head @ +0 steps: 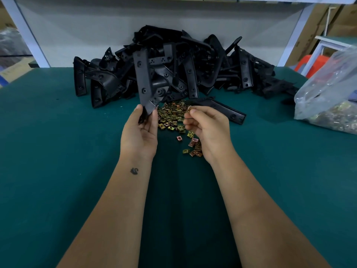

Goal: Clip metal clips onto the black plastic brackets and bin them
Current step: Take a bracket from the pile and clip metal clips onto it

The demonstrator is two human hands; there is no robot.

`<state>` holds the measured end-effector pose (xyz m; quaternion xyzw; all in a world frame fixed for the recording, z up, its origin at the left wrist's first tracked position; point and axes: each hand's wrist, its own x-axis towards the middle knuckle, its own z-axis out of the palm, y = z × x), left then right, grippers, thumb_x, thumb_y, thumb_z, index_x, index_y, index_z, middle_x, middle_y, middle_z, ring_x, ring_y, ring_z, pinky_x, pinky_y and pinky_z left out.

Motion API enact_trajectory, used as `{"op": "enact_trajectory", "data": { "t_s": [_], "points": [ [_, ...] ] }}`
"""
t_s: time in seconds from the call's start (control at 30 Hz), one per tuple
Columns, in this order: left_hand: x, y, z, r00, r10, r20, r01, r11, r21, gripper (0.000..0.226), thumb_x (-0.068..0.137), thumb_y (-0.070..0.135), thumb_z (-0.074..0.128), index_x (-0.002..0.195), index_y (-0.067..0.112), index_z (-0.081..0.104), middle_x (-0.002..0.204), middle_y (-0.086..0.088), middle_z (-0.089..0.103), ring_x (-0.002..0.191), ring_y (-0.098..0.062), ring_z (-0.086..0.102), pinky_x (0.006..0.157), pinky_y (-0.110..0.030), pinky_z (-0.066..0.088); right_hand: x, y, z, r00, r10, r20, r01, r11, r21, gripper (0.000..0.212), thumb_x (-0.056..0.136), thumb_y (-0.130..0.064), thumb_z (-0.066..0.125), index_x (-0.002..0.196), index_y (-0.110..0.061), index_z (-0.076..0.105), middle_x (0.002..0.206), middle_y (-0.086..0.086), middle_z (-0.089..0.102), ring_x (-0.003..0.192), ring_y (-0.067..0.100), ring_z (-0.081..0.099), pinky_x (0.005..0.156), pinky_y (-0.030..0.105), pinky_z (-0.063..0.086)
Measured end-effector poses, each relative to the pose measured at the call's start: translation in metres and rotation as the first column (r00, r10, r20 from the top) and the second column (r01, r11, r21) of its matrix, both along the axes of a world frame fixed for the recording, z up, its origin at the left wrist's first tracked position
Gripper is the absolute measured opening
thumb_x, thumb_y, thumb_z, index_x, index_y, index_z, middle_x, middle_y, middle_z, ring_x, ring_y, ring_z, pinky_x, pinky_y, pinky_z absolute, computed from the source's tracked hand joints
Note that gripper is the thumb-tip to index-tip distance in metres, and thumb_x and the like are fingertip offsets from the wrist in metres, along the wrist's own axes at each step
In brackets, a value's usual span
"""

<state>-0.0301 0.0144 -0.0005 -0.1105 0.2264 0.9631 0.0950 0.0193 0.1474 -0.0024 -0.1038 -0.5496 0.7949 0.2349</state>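
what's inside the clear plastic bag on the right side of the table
Through the clear plastic bag, a mass of small brass-coloured metal pieces shows at its bottom, apparently more clips like the loose metal clips on the table. Creased, glaring plastic hides what fills the upper part.

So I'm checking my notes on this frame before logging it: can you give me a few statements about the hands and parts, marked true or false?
1. The left hand holds a black bracket by its lower end. True.
2. The right hand lies flat on the table. False: it is raised, pinching a metal clip.
3. Loose clips lie on the green mat. True.
4. The bracket pile sits in a bin. False: it is heaped on the mat.
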Motion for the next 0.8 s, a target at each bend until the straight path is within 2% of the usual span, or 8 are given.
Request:
{"op": "enact_trajectory", "data": {
  "t_s": [0.17, 0.27, 0.37, 0.47, 0.6, 0.7, 0.8],
  "points": [
    [0.0037, 0.0051, 0.0022, 0.999, -0.013, 0.035, 0.011, 0.998, 0.058, 0.023, 0.097, 0.023, 0.062, 0.087, 0.002, 0.065, 0.077, -0.01, 0.075, 0.071, -0.017, 0.075, 0.064, -0.025, 0.06, 0.0002, -0.0007, 0.0024, 0.995, 0.079, -0.062, -0.088, 0.983, -0.163, 0.014, 0.09, 0.006, 0.06, 0.084, -0.003, 0.069, 0.075, 0.01, 0.072, 0.066, 0.017, 0.069, 0.062, 0.023, 0.055],
    [0.0045, 0.0081, 0.0035, 0.998, -0.025, 0.061, 0.019, 0.994, 0.105, 0.017, 0.095, 0.014, 0.063, 0.089, 0.0, 0.07, 0.078, -0.01, 0.075, 0.071, -0.018, 0.075, 0.063, -0.028, 0.061, 0.0003, -0.0003, 0.0021, 0.988, 0.13, -0.086, -0.146, 0.965, -0.218, 0.014, 0.09, 0.006, 0.059, 0.083, -0.003, 0.067, 0.078, 0.011, 0.073, 0.07, 0.016, 0.07, 0.065, 0.023, 0.056],
    [0.0062, 0.0076, 0.0047, 0.999, -0.017, 0.049, 0.008, 0.983, 0.184, 0.013, 0.091, 0.001, 0.065, 0.102, -0.002, 0.07, 0.085, -0.011, 0.076, 0.076, -0.021, 0.075, 0.063, -0.032, 0.061, 0.0008, -0.0002, 0.0021, 0.983, 0.161, -0.091, -0.177, 0.96, -0.216, 0.013, 0.089, 0.007, 0.059, 0.084, -0.003, 0.066, 0.076, 0.009, 0.073, 0.069, 0.015, 0.07, 0.064, 0.022, 0.055],
    [0.0082, 0.0071, 0.005, 1.0, -0.003, 0.029, -0.005, 0.968, 0.251, 0.017, 0.087, -0.006, 0.066, 0.102, 0.001, 0.067, 0.083, -0.01, 0.075, 0.075, -0.022, 0.075, 0.06, -0.036, 0.061, 0.0011, -0.0002, 0.002, 0.982, 0.16, -0.097, -0.176, 0.966, -0.187, 0.017, 0.088, 0.01, 0.059, 0.088, -0.005, 0.064, 0.074, 0.007, 0.072, 0.066, 0.014, 0.069, 0.062, 0.022, 0.055],
    [0.0062, 0.0081, 0.0021, 0.999, -0.048, 0.011, 0.045, 0.975, 0.218, 0.015, 0.085, -0.005, 0.067, 0.098, 0.002, 0.064, 0.107, -0.011, 0.07, 0.1, -0.022, 0.071, 0.065, -0.037, 0.062, 0.002, -0.0014, 0.0033, 0.98, 0.182, -0.077, -0.191, 0.972, -0.136, 0.019, 0.089, 0.009, 0.058, 0.087, -0.007, 0.067, 0.075, 0.007, 0.072, 0.064, 0.012, 0.067, 0.06, 0.02, 0.054],
    [0.0067, 0.0092, 0.002, 0.995, -0.095, -0.009, 0.095, 0.984, 0.15, 0.013, 0.084, -0.002, 0.068, 0.096, 0.002, 0.064, 0.095, -0.012, 0.074, 0.083, -0.021, 0.074, 0.066, -0.034, 0.062, 0.0004, -0.0033, 0.003, 0.992, 0.129, 0.007, -0.127, 0.984, -0.122, 0.019, 0.095, 0.005, 0.053, 0.089, -0.007, 0.066, 0.068, 0.003, 0.066, 0.052, 0.008, 0.053, 0.047, 0.017, 0.04],
    [0.0068, 0.0089, 0.0038, 0.995, -0.101, -0.016, 0.102, 0.979, 0.178, 0.013, 0.079, -0.001, 0.069, 0.092, 0.0, 0.066, 0.089, -0.011, 0.074, 0.073, -0.019, 0.074, 0.061, -0.03, 0.061, -0.0004, -0.0002, 0.0045, 0.998, 0.065, 0.022, -0.06, 0.981, -0.186, 0.023, 0.099, -0.001, 0.045, 0.091, -0.008, 0.066, 0.066, 0.001, 0.058, 0.048, 0.008, 0.04, 0.045, 0.018, 0.028]
  ]
}}
